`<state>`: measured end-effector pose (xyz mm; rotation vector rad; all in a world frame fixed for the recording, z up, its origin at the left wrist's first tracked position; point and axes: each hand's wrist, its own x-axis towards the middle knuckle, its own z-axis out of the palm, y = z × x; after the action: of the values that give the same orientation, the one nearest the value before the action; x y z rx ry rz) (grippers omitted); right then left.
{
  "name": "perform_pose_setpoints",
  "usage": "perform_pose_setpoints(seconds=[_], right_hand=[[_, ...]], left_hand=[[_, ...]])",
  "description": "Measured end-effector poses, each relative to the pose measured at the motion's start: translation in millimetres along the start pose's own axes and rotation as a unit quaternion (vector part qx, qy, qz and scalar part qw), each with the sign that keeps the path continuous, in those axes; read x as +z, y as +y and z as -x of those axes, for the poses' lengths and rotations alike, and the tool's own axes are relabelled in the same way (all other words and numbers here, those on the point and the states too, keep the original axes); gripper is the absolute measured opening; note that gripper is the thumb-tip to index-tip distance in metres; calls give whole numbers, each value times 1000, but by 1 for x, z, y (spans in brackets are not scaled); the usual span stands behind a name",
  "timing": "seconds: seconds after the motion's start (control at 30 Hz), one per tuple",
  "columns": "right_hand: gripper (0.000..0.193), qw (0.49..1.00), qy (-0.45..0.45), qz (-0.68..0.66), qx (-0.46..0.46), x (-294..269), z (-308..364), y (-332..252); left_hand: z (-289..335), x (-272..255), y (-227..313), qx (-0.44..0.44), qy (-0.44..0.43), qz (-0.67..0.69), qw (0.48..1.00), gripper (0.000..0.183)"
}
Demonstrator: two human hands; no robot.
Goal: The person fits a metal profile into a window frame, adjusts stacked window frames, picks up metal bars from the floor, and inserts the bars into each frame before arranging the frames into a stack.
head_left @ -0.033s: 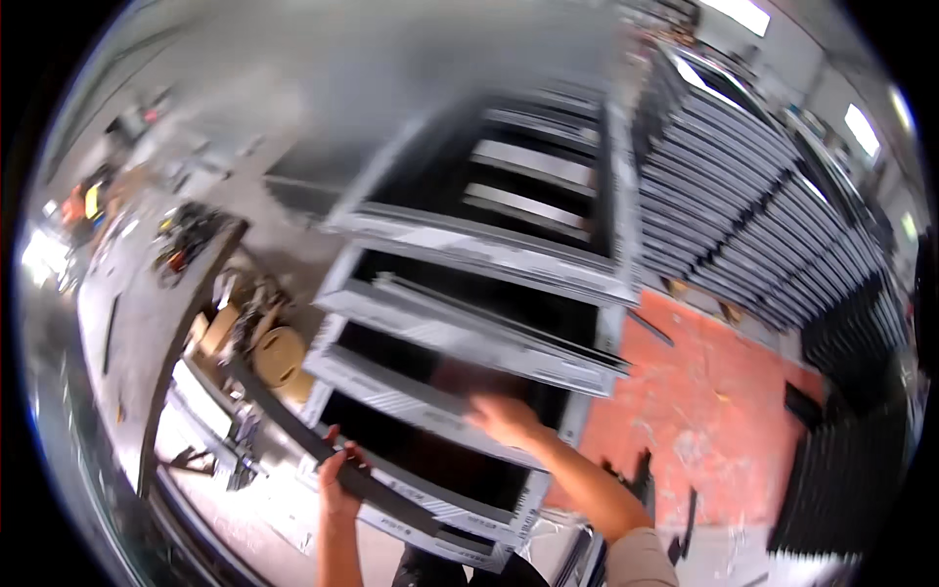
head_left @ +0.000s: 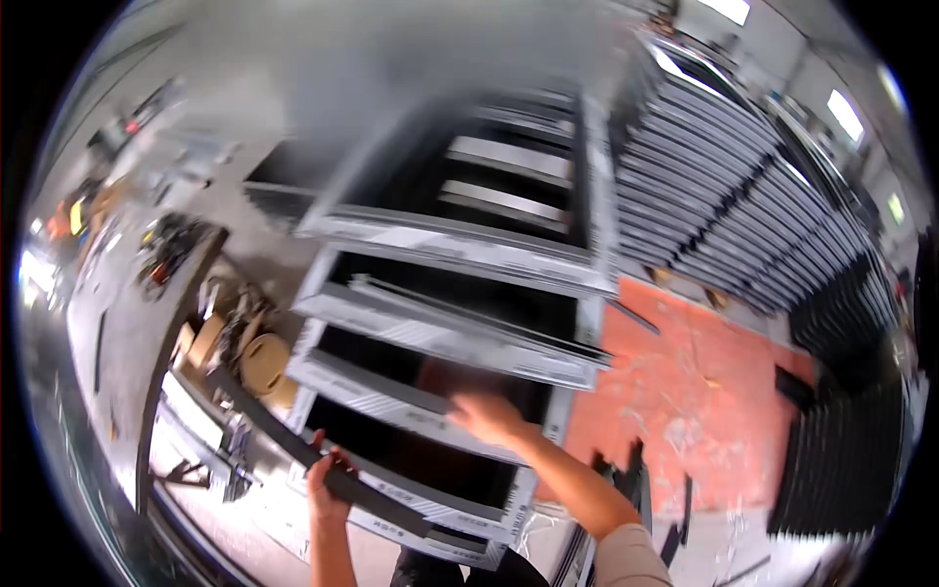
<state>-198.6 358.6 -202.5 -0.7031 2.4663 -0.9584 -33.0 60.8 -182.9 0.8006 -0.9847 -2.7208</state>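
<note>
My left hand (head_left: 329, 486) is wrapped round a long dark grey bar (head_left: 262, 418), which slants from beside the workbench down across the nearest frame. In front of me, grey rectangular frames (head_left: 445, 323) with dark openings lie stacked in steps, patterned light strips along their edges. My right hand (head_left: 489, 421) reaches over the stack, at the edge of one of the middle frames. Its fingers are blurred, so whether they grip that edge is unclear. A thin loose strip (head_left: 469, 318) lies along the frame above it.
A workbench (head_left: 127, 342) with a heap of small parts stands at the left, a round tan piece (head_left: 266, 362) and scraps beside it. Tall racks of stacked frames (head_left: 714, 186) stand at the right, beyond a red floor sheet (head_left: 675, 391). Dark ribbed pieces (head_left: 841, 470) are piled at lower right.
The whole view has shifted a little, so the stack and both hands sit slightly farther left. My left hand still holds the bar, and my right hand stays over the same frame edge.
</note>
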Motion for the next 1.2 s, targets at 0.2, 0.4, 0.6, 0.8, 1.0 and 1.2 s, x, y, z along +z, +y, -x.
perform_pose_setpoints(seconds=[0.2, 0.4, 0.6, 0.8, 1.0, 1.2], right_hand=[[31, 998, 59, -3, 16, 18, -1, 8], [31, 996, 86, 6, 23, 22, 0, 11], [32, 996, 87, 12, 24, 19, 3, 6], [29, 961, 247, 109, -54, -28, 40, -66], [39, 893, 376, 245, -27, -72, 21, -72], [50, 865, 378, 324, -67, -64, -10, -52]], left_hand=[[-3, 16, -5, -5, -14, -21, 1000, 59], [-4, 23, -10, -21, -32, -48, 998, 58], [0, 41, -14, -30, -34, -50, 998, 57], [-3, 31, -11, 9, -41, -70, 997, 58], [11, 44, -8, 142, 40, -172, 974, 37], [17, 57, -5, 65, 45, -19, 997, 33]])
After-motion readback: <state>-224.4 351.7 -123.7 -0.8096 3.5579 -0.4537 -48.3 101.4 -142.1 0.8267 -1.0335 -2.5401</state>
